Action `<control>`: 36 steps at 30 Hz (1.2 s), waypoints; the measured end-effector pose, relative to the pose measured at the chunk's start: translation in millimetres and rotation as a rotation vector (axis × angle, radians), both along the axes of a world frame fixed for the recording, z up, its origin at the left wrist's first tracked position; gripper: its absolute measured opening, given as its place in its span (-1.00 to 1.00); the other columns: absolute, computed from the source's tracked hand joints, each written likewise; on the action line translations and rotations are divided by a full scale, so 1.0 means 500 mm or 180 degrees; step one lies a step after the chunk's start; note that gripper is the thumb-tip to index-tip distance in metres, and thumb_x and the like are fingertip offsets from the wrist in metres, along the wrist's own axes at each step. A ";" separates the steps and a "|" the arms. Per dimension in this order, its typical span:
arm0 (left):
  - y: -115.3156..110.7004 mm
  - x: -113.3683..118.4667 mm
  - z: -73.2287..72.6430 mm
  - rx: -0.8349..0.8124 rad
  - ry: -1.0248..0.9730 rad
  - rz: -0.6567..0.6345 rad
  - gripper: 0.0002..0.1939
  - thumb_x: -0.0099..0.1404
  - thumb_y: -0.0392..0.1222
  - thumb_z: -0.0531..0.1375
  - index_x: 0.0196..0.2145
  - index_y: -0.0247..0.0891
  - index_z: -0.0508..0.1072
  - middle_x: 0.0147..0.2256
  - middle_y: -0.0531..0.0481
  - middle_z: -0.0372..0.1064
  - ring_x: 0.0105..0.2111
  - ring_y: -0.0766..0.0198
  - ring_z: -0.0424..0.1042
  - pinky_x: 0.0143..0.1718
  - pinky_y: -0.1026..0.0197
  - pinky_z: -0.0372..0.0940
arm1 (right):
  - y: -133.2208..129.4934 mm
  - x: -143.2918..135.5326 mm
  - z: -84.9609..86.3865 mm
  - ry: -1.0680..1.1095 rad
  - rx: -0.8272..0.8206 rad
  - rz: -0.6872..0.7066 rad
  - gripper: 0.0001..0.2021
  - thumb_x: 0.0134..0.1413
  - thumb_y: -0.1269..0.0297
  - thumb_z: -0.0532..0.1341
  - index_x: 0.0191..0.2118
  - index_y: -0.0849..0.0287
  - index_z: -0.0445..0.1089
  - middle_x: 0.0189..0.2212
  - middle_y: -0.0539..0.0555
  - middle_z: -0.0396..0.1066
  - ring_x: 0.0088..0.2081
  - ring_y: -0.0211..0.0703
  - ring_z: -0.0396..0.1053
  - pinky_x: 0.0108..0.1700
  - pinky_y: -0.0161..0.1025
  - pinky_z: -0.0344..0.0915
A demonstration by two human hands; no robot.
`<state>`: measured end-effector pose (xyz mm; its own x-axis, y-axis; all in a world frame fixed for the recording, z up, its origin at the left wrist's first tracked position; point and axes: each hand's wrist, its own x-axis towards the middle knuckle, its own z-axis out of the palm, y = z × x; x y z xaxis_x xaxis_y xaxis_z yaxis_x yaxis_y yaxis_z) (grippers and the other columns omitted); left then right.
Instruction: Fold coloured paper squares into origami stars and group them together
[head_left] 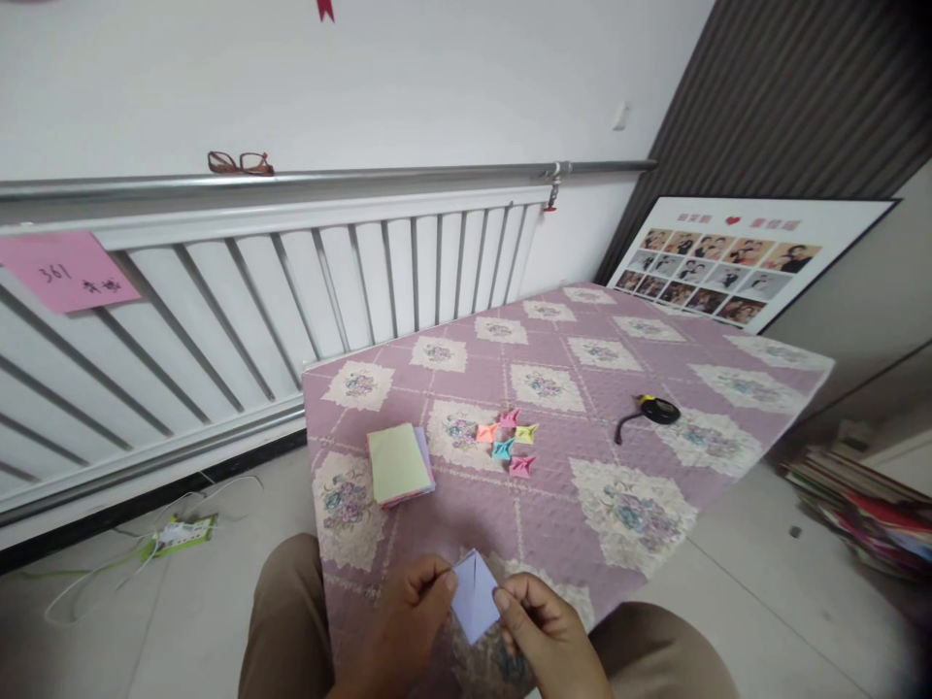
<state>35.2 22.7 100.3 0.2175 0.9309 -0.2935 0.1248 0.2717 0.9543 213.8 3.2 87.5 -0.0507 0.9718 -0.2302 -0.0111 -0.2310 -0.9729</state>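
While the left hand [418,616] pinches the left corner of a folded lilac origami paper [475,600], thumb against fingers, the right hand [545,636] has its thumb and fingertips closed on the right corner. The 2 hands are apart from each other, bridged only by the paper, which is held diamond-wise above the near edge of the floral tablecloth [466,515], between the person's knees.

The paper should weigh next to nothing, so grip strength hardly matters; accuracy does. A dark slit runs down from the top corner, where 2 folded edges seem to meet, and a faint crease appears to continue below it. Layered like this, the paper is probably stiffer than a loose sheet, yet it would bend or take a stray crease if squeezed across the middle. The 2 side corners look like sound places to hold, since they leave the slit and the lower point uncovered. Dry paper is unlikely to slip from bare fingertips, though the flaps beside the slit could spring apart if a corner were let go. Pulling hard outward might tear it.

Farther up the cloth lies a stack of coloured paper sheets [399,466], pale green on top, and just right of it sit 5 small folded paper pieces [502,449] in pink, orange, yellow and teal, whose thin points look easily crushed.
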 end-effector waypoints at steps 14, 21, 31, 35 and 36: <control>-0.011 -0.005 0.000 0.0608 -0.0246 -0.0095 -0.76 0.28 -0.15 0.11 -0.13 -0.24 0.44 -0.37 0.02 0.39 -0.38 0.25 0.34 -0.33 0.22 0.21 | -0.001 -0.005 0.022 -0.0118 0.0436 -0.0114 -0.69 0.03 -0.04 0.29 -0.37 0.12 0.43 -0.54 -0.07 0.24 -0.47 -0.23 0.22 -0.39 -0.33 0.19; -0.007 -0.013 0.019 0.0789 -0.0072 -0.0403 -0.75 0.26 -0.23 0.10 -0.12 -0.25 0.46 -0.30 -0.04 0.44 -0.34 0.22 0.37 -0.26 0.20 0.24 | -0.003 0.000 0.027 -0.0114 0.0368 -0.0095 -0.69 0.02 -0.05 0.29 -0.32 0.12 0.46 -0.52 -0.06 0.28 -0.44 -0.21 0.25 -0.36 -0.32 0.22; -0.007 -0.009 0.022 0.0557 -0.0227 -0.0314 -0.85 0.22 -0.27 0.12 -0.25 -0.26 0.43 -0.41 0.04 0.36 -0.42 0.30 0.31 -0.36 0.26 0.17 | -0.004 -0.001 0.044 -0.0254 0.0460 -0.0030 -0.71 0.03 -0.04 0.29 -0.32 0.10 0.48 -0.50 -0.02 0.36 -0.41 -0.17 0.33 -0.34 -0.32 0.27; -0.006 -0.009 0.018 0.0444 -0.0233 -0.0323 -0.92 0.21 -0.24 0.11 -0.31 -0.25 0.36 -0.50 0.12 0.26 -0.51 0.34 0.22 -0.44 0.28 0.11 | -0.006 -0.001 0.040 -0.0390 0.0589 0.0099 -0.77 0.11 0.03 0.24 -0.26 0.07 0.46 -0.44 -0.01 0.41 -0.35 -0.16 0.38 -0.27 -0.32 0.30; -0.006 -0.009 0.016 0.0445 -0.0217 -0.0324 -0.94 0.21 -0.24 0.11 -0.33 -0.24 0.34 -0.51 0.12 0.25 -0.51 0.34 0.22 -0.45 0.28 0.10 | -0.007 -0.001 0.038 -0.0449 0.0633 0.0140 -0.77 0.13 0.04 0.22 -0.24 0.07 0.46 -0.43 -0.01 0.41 -0.35 -0.16 0.38 -0.26 -0.32 0.30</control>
<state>30.5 19.9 108.2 0.3277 0.9337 -0.1441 0.0788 0.1250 0.9890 213.5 -0.2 106.5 -0.0747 0.9963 -0.0424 0.1340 -0.0321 -0.9905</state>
